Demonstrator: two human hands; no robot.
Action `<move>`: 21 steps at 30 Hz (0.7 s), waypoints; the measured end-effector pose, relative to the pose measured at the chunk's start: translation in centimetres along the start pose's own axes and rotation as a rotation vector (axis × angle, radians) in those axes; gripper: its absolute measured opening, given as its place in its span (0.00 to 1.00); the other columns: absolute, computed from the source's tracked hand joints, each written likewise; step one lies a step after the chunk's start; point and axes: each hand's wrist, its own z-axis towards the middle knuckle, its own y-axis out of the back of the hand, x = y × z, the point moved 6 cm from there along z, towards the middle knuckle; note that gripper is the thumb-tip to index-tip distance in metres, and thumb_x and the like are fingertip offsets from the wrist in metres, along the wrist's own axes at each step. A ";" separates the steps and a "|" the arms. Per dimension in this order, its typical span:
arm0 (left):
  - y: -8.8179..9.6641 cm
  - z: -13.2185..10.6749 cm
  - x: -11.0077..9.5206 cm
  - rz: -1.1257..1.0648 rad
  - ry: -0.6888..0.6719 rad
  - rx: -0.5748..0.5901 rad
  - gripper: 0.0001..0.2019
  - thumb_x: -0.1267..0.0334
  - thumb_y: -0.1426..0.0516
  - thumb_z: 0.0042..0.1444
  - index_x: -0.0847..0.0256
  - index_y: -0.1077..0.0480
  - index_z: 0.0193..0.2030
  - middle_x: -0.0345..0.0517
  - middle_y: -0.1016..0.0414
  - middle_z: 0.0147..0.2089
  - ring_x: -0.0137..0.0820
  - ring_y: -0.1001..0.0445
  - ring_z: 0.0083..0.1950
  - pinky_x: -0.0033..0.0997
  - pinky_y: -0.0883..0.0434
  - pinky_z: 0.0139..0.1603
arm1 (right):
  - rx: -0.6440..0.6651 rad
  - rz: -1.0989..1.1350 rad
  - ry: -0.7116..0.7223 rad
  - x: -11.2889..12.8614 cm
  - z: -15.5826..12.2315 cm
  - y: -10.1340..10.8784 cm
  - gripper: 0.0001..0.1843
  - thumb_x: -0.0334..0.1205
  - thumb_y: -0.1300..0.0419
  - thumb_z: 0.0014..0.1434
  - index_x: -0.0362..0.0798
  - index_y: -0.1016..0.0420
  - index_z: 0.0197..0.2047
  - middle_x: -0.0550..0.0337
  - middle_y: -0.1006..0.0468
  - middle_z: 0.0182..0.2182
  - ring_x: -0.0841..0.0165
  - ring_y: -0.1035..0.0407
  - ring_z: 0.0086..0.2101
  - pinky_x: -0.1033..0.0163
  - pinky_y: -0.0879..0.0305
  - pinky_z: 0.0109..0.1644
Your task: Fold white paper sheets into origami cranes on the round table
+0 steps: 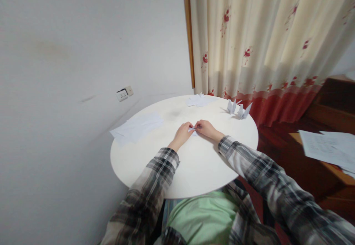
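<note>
Both hands meet over the middle of a round white table [191, 171]. Between them is a small piece of folded white paper [194, 133], partly hidden by the fingers. My left hand [183, 134] pinches its left side, fingers closed. On the right side, my right hand [206, 129] is closed on the same paper, thumb and fingertips together. To the far right of the table stand two folded paper cranes, a rear one [232, 107] and a nearer one [244, 112].
White paper sheets [138, 126] lie at the table's left edge. More paper [198, 100] lies at the back. A wall with a socket [122, 95] borders the left, a flowered curtain [263, 45] the back. Printed sheets [327, 147] rest on wooden furniture at right.
</note>
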 end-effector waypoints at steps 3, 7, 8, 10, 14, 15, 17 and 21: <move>0.1 0.1 0.2 0.005 0.032 -0.008 0.06 0.63 0.44 0.52 0.60 0.33 0.37 0.44 0.27 0.37 0.32 0.30 0.40 0.33 0.34 0.44 | -0.007 0.022 -0.005 0.2 -0.1 0.2 0.07 0.32 0.42 0.50 0.45 0.25 0.34 0.57 0.23 0.32 0.70 0.32 0.34 0.68 0.42 0.39; -0.1 0.2 0.8 -0.018 0.089 -0.010 0.08 0.63 0.42 0.50 0.59 0.32 0.37 0.43 0.26 0.38 0.31 0.29 0.40 0.32 0.33 0.43 | -0.005 0.053 -0.017 0.3 -0.1 0.4 0.08 0.32 0.41 0.49 0.45 0.25 0.35 0.58 0.22 0.32 0.71 0.32 0.33 0.68 0.41 0.38; -0.2 0.2 1.1 -0.036 0.100 -0.012 0.08 0.63 0.41 0.49 0.59 0.32 0.37 0.43 0.26 0.38 0.30 0.29 0.40 0.32 0.33 0.43 | -0.002 0.058 -0.015 0.3 -0.2 0.4 0.08 0.32 0.41 0.49 0.45 0.25 0.35 0.58 0.22 0.32 0.71 0.32 0.33 0.68 0.41 0.38; -0.5 0.3 1.7 -0.091 0.124 -0.020 0.10 0.63 0.41 0.48 0.59 0.32 0.38 0.43 0.25 0.38 0.29 0.28 0.39 0.31 0.33 0.43 | -0.002 0.065 -0.006 0.4 -0.2 0.3 0.08 0.32 0.41 0.49 0.45 0.25 0.35 0.58 0.22 0.32 0.71 0.32 0.33 0.68 0.41 0.38; -1.2 0.5 2.6 -0.213 0.156 -0.027 0.13 0.64 0.39 0.46 0.60 0.32 0.40 0.44 0.24 0.40 0.29 0.27 0.40 0.30 0.32 0.43 | -0.030 0.071 0.030 0.3 -0.1 0.2 0.08 0.31 0.41 0.48 0.44 0.25 0.35 0.57 0.23 0.32 0.70 0.32 0.34 0.67 0.41 0.40; -1.3 0.6 2.7 -0.238 0.159 -0.026 0.14 0.65 0.39 0.46 0.60 0.32 0.41 0.44 0.24 0.40 0.29 0.27 0.40 0.30 0.32 0.43 | -0.040 0.070 0.037 0.3 0.0 0.1 0.08 0.31 0.40 0.48 0.44 0.25 0.35 0.56 0.23 0.33 0.70 0.33 0.35 0.67 0.41 0.41; -1.5 0.6 2.8 -0.280 0.174 -0.014 0.14 0.66 0.39 0.45 0.60 0.32 0.41 0.45 0.24 0.40 0.29 0.27 0.40 0.30 0.31 0.43 | -0.053 0.062 0.044 0.2 0.0 0.1 0.09 0.32 0.40 0.48 0.44 0.26 0.35 0.56 0.24 0.33 0.70 0.33 0.35 0.67 0.42 0.42; -1.7 0.5 2.8 -0.299 0.205 0.013 0.14 0.67 0.39 0.45 0.59 0.31 0.41 0.44 0.24 0.39 0.30 0.26 0.39 0.31 0.31 0.42 | -0.043 0.072 0.032 0.0 0.0 -0.1 0.11 0.31 0.40 0.47 0.44 0.26 0.38 0.56 0.25 0.34 0.69 0.33 0.36 0.67 0.42 0.42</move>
